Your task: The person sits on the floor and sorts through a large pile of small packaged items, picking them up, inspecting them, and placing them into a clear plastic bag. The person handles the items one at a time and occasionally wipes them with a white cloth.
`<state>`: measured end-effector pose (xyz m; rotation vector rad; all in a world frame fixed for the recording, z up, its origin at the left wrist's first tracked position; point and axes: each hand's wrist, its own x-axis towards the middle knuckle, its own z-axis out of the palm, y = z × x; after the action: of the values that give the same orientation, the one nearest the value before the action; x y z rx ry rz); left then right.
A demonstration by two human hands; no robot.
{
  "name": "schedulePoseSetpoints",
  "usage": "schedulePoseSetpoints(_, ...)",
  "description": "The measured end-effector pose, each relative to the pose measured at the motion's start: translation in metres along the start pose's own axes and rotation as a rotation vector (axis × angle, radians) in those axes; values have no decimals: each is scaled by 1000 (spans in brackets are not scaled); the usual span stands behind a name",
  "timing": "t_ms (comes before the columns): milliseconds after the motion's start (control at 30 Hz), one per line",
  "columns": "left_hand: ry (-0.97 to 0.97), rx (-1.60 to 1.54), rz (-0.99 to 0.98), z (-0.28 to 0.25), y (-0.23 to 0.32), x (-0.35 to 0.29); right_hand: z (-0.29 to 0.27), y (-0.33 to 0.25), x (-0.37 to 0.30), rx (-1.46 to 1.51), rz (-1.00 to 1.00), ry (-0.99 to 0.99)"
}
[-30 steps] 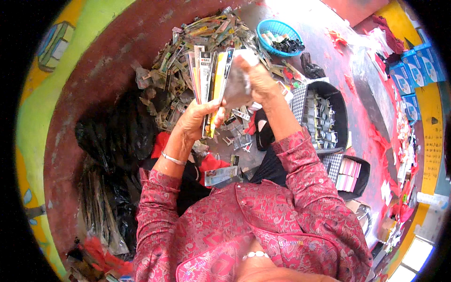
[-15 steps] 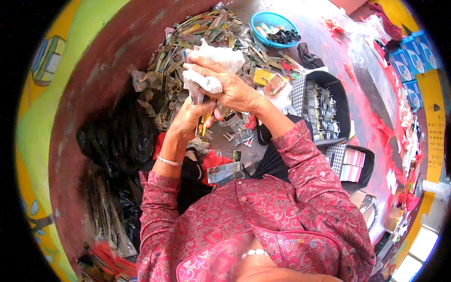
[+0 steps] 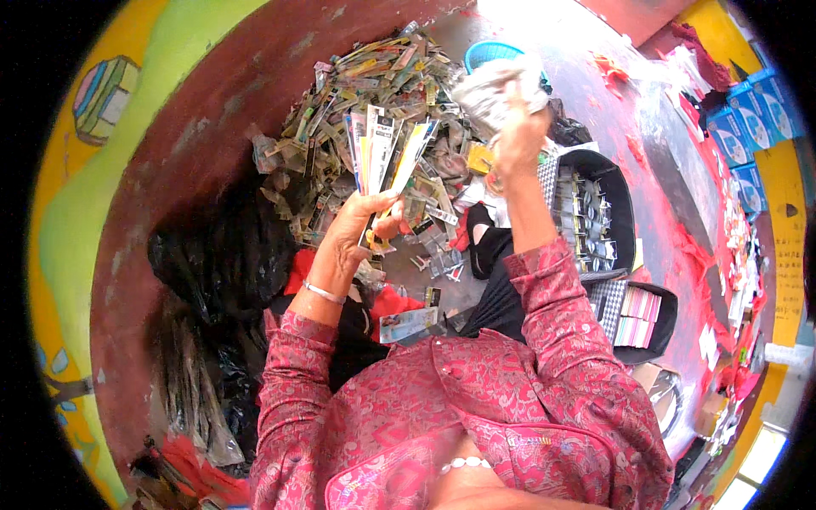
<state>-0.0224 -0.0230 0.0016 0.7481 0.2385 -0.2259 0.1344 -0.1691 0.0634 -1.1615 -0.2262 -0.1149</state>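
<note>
My left hand (image 3: 357, 223) is closed round the lower ends of a fanned bundle of long, narrow packets (image 3: 380, 155) in white, yellow, orange and blue, their upper ends spread apart. Farther right, my right hand (image 3: 520, 140) grips a crumpled white cloth (image 3: 493, 95), slightly smeared by motion, with its fingers partly hidden. The cloth is apart from the bundle and covers part of a blue plastic basket (image 3: 491, 53). Beyond the bundle lies a big heap of similar slim clear packets (image 3: 327, 127).
A black bin with a checked side (image 3: 619, 217) holds rows of clear packs at the right. Nearer stands a smaller box of pinkish strips (image 3: 637, 316). Black plastic bags (image 3: 221, 246) lie at the left. Blue boxes (image 3: 748, 127) are stacked far right.
My right hand has moved right with the white cloth, away from the left hand. The packets in my left hand, previously mostly covered by the cloth, now show fanned out.
</note>
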Motion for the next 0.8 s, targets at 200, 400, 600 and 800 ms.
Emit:
schedulePoseSetpoints(200, 125, 152, -3, 14, 3, 4, 19, 27, -50, -625, -670, -1047)
schedulePoseSetpoints(400, 7, 407, -70, 21, 7, -7, 2, 46, -11, -634, -514, -764)
schedulePoseSetpoints(600, -29, 8, -108, -3, 2, -1, -34, 38, 38, -327, -161, 55)
schedulePoseSetpoints(800, 103, 200, -3, 8, -7, 9, 20, 28, -51, -589, -702, -842)
